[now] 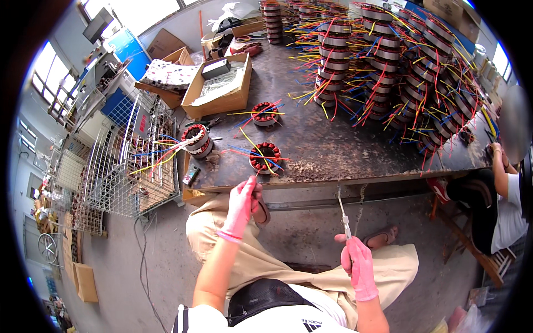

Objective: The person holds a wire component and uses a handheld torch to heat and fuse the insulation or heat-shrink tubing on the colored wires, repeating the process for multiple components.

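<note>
My left hand (242, 210), in a pink glove, is raised at the table's front edge with its fingers pinched together. Its fingertips are just below a stator (265, 158) with red windings and blue, yellow and red leads; whatever they pinch is too small to make out. In my right hand (358, 265), also gloved in pink, is a slim hand tool (347, 226) with a metallic fitting, joined to a pale hose or cord rising to the table edge. My fingers hide its lower part. Behind the near stator lies another stator (265, 114), and stacked stators with white-sleeved leads (196, 140) stand left.
Tall stacks of stators (333, 55) with trailing wires fill the table's right and back. At back left is an open cardboard box (244, 83) of pale tubes. Wire cages (125, 166) stand left of the table (311, 139). Another person (502, 200) sits at right.
</note>
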A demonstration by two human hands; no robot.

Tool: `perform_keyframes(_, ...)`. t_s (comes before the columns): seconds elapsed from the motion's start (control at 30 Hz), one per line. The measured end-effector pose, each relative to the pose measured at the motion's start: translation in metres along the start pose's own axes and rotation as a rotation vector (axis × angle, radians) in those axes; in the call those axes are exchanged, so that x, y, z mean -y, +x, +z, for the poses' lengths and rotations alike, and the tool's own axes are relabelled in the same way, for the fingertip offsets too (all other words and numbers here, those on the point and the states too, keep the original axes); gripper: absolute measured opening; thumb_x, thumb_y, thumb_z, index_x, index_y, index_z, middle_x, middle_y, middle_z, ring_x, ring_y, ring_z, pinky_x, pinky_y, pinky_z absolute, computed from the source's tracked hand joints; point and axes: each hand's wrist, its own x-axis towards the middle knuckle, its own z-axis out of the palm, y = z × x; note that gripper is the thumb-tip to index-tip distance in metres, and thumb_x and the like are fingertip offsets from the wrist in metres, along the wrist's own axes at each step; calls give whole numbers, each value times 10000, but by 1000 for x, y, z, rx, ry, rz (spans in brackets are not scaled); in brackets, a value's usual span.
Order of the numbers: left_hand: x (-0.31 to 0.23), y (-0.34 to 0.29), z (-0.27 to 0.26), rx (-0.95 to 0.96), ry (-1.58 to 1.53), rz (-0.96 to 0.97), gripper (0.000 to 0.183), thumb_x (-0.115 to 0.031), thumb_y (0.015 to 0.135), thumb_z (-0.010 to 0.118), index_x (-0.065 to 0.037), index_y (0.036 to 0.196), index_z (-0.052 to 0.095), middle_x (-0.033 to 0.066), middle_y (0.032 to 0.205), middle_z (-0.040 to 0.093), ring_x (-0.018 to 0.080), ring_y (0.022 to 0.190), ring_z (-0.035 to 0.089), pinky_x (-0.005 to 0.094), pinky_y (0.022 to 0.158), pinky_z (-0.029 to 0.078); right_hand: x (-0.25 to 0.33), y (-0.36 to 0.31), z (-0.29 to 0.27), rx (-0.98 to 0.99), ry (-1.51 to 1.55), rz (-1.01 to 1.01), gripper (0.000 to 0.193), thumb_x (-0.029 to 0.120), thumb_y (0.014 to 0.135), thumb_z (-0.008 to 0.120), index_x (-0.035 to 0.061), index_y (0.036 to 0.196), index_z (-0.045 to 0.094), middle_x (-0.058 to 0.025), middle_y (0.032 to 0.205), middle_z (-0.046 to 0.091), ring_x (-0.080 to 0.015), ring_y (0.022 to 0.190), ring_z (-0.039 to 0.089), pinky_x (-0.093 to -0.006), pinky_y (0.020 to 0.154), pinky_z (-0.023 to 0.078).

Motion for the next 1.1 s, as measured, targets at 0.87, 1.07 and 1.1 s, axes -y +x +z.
perform_keyframes(0.87, -53, 0, 13, 304, 1304, 1215, 411, -201, 813, 673, -173, 1223, 659, 144, 1426, 417, 374, 1331, 363, 524, 1121, 285, 4, 0, 0, -7, 28, 38, 394, 305, 1039, 435, -41, 1156, 582, 54, 533, 401, -30, 454, 286, -221, 435, 201)
perform_keyframes(1.07, -67, 15, 8, 364, 1252, 1287, 439, -110, 756, 697, -165, 1190, 661, 123, 1380, 473, 363, 1297, 415, 514, 1126, 302, 6, -2, -2, -33, -26, 31, 382, 290, 1038, 435, -42, 1157, 583, 55, 532, 399, -28, 457, 286, -221, 433, 200)
perform_keyframes(1.1, -84, 19, 6, 417, 1213, 1245, 471, -65, 744, 695, -121, 1208, 637, 123, 1385, 483, 339, 1300, 429, 517, 1131, 300, 6, -2, -1, -34, -23, 42, 380, 290, 1037, 437, -39, 1155, 587, 55, 533, 399, -27, 458, 287, -220, 432, 199)
